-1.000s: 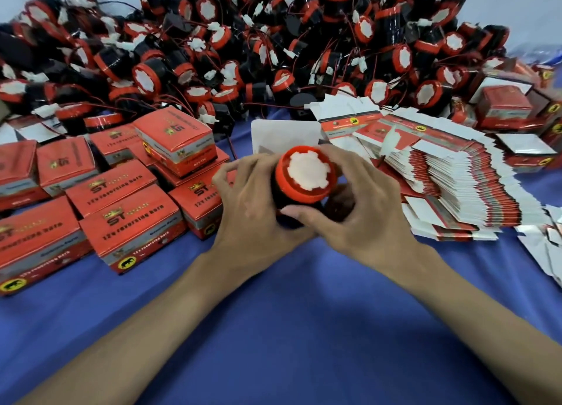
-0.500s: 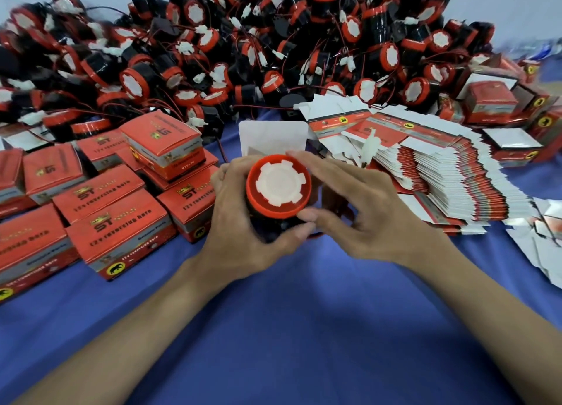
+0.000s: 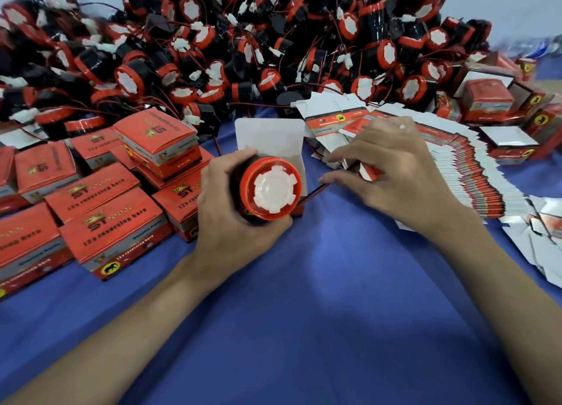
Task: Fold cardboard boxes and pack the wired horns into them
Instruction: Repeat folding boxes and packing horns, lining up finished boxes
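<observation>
Grasping the horn [image 3: 271, 188] is the left hand [image 3: 225, 222]; right hand [image 3: 392, 173] released; boxes [image 3: 112, 222] read "ST 12V reversing horn".

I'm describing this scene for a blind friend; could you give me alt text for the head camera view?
A person's left hand grips a red-and-black horn at an open cardboard box, the blurred right hand beside it. Closed boxes lie left, flat boxes right, and a heap of horns behind, on a blue cloth.
</observation>
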`<control>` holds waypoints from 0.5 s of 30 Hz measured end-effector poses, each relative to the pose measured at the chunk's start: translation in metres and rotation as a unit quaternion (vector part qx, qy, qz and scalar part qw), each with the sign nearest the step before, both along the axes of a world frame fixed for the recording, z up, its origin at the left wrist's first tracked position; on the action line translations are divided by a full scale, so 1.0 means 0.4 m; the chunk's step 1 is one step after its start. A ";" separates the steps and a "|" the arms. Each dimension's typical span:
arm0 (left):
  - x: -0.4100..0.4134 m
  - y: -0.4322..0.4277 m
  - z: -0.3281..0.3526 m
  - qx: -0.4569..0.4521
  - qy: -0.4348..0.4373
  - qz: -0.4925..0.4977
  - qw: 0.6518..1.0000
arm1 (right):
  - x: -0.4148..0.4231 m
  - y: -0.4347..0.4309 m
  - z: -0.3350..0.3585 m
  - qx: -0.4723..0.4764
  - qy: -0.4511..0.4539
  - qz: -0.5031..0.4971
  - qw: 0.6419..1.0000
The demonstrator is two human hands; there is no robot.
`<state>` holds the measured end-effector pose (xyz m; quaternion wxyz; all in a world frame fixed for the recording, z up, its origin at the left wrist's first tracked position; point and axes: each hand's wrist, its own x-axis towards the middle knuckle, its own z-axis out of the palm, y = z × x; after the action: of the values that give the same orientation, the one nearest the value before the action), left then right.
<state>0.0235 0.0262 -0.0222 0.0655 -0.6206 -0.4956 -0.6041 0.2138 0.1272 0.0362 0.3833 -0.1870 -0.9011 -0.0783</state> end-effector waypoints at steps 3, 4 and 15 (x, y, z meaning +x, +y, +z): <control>0.003 -0.002 0.011 -0.010 0.021 0.000 1.000 | -0.008 -0.006 0.003 -0.063 0.027 0.024 0.997; 0.003 -0.003 0.012 -0.008 0.030 -0.005 1.000 | -0.010 -0.008 0.003 -0.099 0.048 0.035 0.993; 0.008 -0.002 0.014 0.040 0.151 -0.055 0.986 | -0.040 -0.028 0.006 -0.399 0.338 0.087 0.848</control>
<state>0.0266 0.0256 -0.0166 0.1308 -0.7279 -0.4204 -0.5256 0.1978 0.1158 0.0386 0.5618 -0.2597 -0.6822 0.3894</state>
